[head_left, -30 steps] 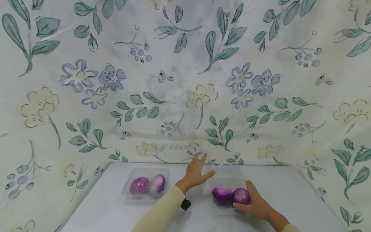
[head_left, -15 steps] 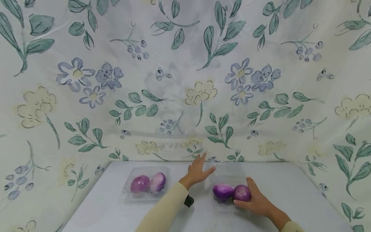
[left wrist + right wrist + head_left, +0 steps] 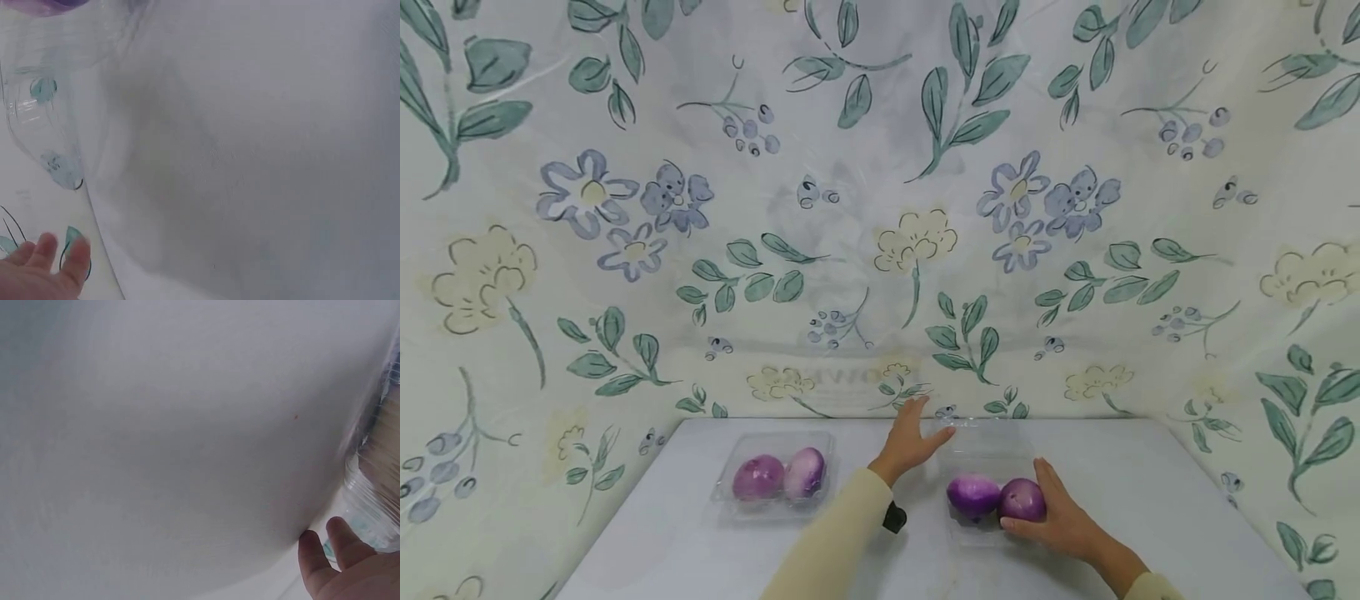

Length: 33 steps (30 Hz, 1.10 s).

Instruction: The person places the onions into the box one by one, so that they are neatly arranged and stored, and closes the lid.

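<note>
Two red onions, the left one [image 3: 973, 496] and the right one [image 3: 1022, 500], sit side by side in an open clear plastic clamshell box [image 3: 958, 536]. Its transparent lid [image 3: 988, 435] lies folded back towards the wall. My right hand [image 3: 1063, 518] rests along the box's right side, thumb in front of the right onion and fingers fairly straight. To the left of the lid, my left hand [image 3: 906, 442] is held with fingers extended and thumb pointing at the lid's edge; whether it touches is unclear. In the left wrist view its fingertips [image 3: 76, 259] grip nothing.
A second clear box [image 3: 730, 492] with two red onions stands on the left of the white table [image 3: 647, 533], seemingly closed. A floral sheet [image 3: 850, 250] hangs behind the table. A small black object [image 3: 894, 518] shows beside the left forearm.
My left hand has shifted slightly, its fingers drawing closer together. The right hand stays by the box. The head view has moved a little.
</note>
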Available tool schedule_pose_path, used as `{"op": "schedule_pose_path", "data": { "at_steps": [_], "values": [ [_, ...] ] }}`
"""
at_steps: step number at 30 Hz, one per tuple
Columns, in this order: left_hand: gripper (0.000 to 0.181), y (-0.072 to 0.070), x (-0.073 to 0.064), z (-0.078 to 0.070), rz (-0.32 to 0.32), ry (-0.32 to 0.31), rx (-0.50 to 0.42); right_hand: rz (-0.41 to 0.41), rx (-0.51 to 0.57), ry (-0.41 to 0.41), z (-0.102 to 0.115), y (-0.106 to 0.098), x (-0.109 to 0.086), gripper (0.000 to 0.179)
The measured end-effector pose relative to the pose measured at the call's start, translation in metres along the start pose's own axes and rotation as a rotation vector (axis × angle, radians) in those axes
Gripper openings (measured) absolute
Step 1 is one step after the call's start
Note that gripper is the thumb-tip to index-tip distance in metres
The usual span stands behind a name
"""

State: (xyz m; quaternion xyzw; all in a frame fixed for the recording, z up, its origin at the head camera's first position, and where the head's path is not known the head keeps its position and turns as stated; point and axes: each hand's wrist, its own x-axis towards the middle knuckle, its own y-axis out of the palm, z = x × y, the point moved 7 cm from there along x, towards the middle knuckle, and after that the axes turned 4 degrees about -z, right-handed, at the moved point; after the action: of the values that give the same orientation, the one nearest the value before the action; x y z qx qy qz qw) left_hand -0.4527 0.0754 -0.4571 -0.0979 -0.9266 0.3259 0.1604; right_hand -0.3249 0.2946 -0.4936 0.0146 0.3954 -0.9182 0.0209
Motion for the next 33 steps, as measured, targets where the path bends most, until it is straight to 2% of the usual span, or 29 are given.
{"op": "schedule_pose_path", "data": {
  "at_steps": [5, 11, 13, 18, 21, 25, 28, 33],
  "values": [
    [0.085, 0.000, -0.001, 0.006, -0.032, -0.032, -0.091, -0.016, 0.007, -0.015, 0.002, 0.002, 0.002, 0.124],
    [0.087, 0.001, -0.002, 0.012, 0.006, -0.058, -0.122, -0.015, -0.011, -0.005, 0.000, 0.004, 0.001, 0.125],
    [0.088, 0.003, -0.002, 0.014, 0.036, -0.103, -0.139, -0.020, -0.009, -0.012, 0.001, 0.003, 0.001, 0.124],
    [0.086, 0.013, -0.008, 0.024, 0.145, -0.267, -0.201, -0.027, 0.003, -0.009, 0.000, 0.002, -0.001, 0.124],
    [0.079, 0.020, -0.013, 0.027, 0.194, -0.314, -0.229, -0.019, 0.016, 0.013, -0.003, 0.007, -0.002, 0.125],
    [0.067, 0.021, -0.016, 0.028, 0.213, -0.312, -0.269, -0.017, 0.020, 0.020, -0.004, 0.011, -0.001, 0.125],
    [0.060, 0.022, -0.014, 0.026, 0.212, -0.305, -0.338, -0.018, 0.011, 0.001, -0.003, 0.009, 0.000, 0.123],
    [0.056, 0.023, -0.007, 0.019, 0.196, -0.257, -0.416, -0.030, 0.004, -0.027, 0.002, -0.001, -0.001, 0.121]
  ]
}}
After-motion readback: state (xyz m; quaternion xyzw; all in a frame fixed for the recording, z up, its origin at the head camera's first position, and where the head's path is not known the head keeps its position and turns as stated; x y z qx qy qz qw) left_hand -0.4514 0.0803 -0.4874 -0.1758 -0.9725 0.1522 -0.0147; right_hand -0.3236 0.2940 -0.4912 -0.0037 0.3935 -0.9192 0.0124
